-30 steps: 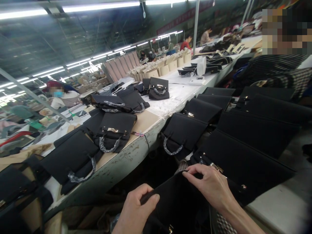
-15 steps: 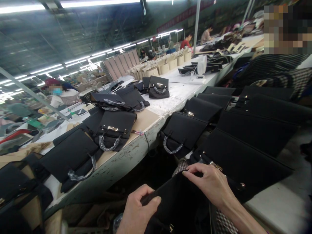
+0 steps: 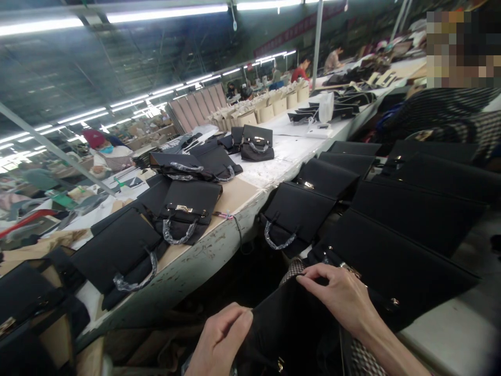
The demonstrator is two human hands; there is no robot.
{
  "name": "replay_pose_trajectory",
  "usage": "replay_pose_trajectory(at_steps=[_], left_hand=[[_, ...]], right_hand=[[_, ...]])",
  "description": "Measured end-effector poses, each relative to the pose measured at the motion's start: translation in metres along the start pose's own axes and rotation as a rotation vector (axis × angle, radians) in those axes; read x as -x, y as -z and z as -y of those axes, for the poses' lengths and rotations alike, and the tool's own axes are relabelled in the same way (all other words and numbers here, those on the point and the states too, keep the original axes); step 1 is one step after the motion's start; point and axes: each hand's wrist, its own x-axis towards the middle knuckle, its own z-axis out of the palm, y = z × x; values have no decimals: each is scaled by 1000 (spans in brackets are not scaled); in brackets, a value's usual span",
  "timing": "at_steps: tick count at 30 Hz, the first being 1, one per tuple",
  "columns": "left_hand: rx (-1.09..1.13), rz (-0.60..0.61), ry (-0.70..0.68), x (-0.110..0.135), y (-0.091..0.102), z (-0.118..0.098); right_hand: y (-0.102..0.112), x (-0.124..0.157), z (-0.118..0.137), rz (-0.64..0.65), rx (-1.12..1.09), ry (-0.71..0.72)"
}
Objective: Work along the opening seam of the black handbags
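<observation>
At the bottom middle of the frame, the left hand (image 3: 223,339) and the right hand (image 3: 342,297) each pinched the top edge of a black bag (image 3: 291,324) between thumb and fingers, and a bit of gold metal (image 3: 280,364) shone low on it. Just beside the right hand, a big black bag (image 3: 403,256) lay flat at the lower right. On the long bench (image 3: 242,192), left of the middle, a bag with a plastic-wrapped handle (image 3: 191,196) sat near the edge.
</observation>
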Motion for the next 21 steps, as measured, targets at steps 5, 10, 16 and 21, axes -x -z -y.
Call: replay_pose_trajectory(at_steps=[5,10,16,21], left_hand=[[-49,23,-2,-5,-2,6],[-100,-35,-39,-6,-9,24],[-277,-270,-313,-7,-22,42],[-296,-177,-292,-14,-15,42]], right_hand=[[2,-1,-1,25,-16,-9],[2,0,-2,32,-28,-21],[3,0,-3,33,-29,-26],[4,-4,-3,41,-20,3]])
